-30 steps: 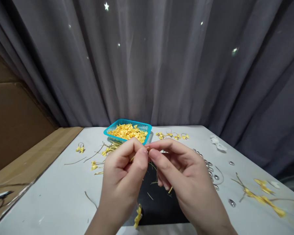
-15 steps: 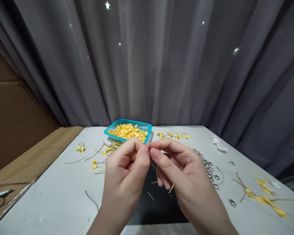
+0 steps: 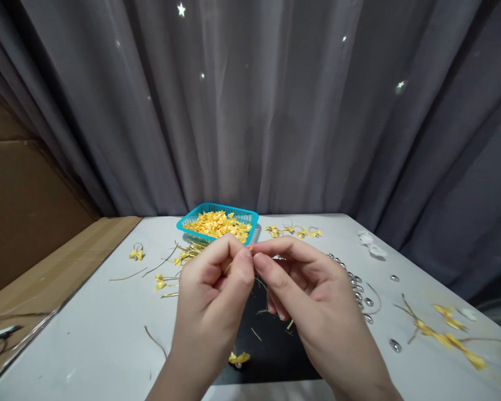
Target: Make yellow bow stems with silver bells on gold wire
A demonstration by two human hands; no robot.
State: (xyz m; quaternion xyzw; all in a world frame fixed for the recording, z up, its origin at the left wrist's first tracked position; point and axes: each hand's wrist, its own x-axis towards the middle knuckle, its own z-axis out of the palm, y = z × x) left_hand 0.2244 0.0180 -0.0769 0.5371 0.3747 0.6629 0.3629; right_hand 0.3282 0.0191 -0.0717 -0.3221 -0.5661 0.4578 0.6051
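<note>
My left hand [image 3: 211,301] and my right hand [image 3: 313,303] meet fingertip to fingertip above a black mat [image 3: 271,348] on the white table [image 3: 92,334]. Both pinch a thin gold wire [image 3: 227,268] between thumb and forefinger; only short bits of it show. A small yellow ribbon bow [image 3: 239,358] hangs or lies just below my left wrist, over the mat's near edge. Behind my hands stands a teal basket [image 3: 217,223] heaped with yellow bows.
Loose gold wires and yellow bows [image 3: 162,281] lie left of my hands, more bows [image 3: 294,230] right of the basket. Silver beads [image 3: 361,295] trail along the right. Yellow ribbon pieces [image 3: 453,334] lie at the far right. Cardboard [image 3: 45,267] borders the left, a grey curtain [image 3: 275,111] behind.
My hands have stayed nearly still, fingers shifting slightly on the wire. The yellow bow below my left wrist went out of sight half a second ago and now shows again, turned sideways.
</note>
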